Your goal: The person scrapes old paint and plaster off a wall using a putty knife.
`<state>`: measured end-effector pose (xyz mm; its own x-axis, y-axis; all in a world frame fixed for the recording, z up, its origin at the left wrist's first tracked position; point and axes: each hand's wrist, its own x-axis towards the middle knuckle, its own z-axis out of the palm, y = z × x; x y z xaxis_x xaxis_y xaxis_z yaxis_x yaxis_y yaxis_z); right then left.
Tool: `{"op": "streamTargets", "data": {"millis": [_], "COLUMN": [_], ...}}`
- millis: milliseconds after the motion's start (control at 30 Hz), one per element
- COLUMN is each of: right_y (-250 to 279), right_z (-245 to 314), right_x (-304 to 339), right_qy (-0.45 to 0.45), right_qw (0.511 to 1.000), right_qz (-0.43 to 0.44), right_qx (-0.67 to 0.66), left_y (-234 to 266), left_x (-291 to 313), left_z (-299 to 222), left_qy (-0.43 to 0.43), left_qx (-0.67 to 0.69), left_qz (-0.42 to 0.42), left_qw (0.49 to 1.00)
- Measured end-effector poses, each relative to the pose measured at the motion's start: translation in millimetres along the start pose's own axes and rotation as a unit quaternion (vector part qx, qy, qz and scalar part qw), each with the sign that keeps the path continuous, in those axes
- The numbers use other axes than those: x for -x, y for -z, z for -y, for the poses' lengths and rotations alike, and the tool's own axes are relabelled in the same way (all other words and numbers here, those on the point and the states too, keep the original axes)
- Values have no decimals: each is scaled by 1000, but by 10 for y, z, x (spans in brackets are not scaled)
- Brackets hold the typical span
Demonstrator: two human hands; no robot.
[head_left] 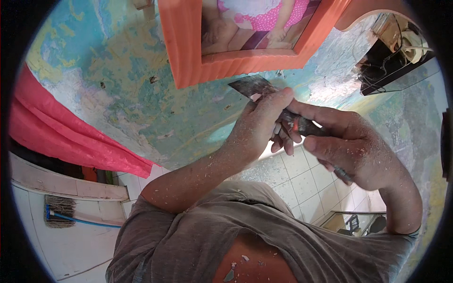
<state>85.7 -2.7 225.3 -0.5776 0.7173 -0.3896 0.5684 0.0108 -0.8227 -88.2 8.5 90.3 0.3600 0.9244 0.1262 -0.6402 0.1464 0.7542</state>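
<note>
Left hand (257,122) and right hand (365,153) clasp the scraper (249,86), probably stiff and light; its handle (309,127), partly hidden, seems the best hold.

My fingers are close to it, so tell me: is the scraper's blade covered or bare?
Bare: the dark scraper blade sticks out past your left hand, its metal and angled tip in plain view.

Your left forearm (203,174) slants up and inward; left grip (257,120) curls closed, thumb on top, fingers folded beneath. Your right forearm (402,205) rises, wrist bent inward; right grip (356,139) is curled, thumb and forefinger pointing left. Both near each other, skin dusty.
</note>
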Motion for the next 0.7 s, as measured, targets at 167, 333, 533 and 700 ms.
{"op": "streamTargets", "data": {"millis": [167, 333, 533, 700], "right_y": [-298, -625, -809, -691], "right_z": [-320, -690, -926, -1202], "right_x": [17, -179, -338, -331], "right_qy": [149, 233, 207, 281], "right_qw": [979, 943, 947, 934], "right_qz": [-76, -169, -200, -202], "right_qx": [115, 169, 143, 87], "left_y": [18, 98, 256, 92], "left_x": [24, 12, 25, 57], "left_z": [-17, 114, 84, 273], "left_qy": [-59, -284, -104, -69], "left_qx": [-28, -251, -204, -145], "left_qz": [-38, -54, -67, -99], "left_qw": [997, 924, 971, 982]}}
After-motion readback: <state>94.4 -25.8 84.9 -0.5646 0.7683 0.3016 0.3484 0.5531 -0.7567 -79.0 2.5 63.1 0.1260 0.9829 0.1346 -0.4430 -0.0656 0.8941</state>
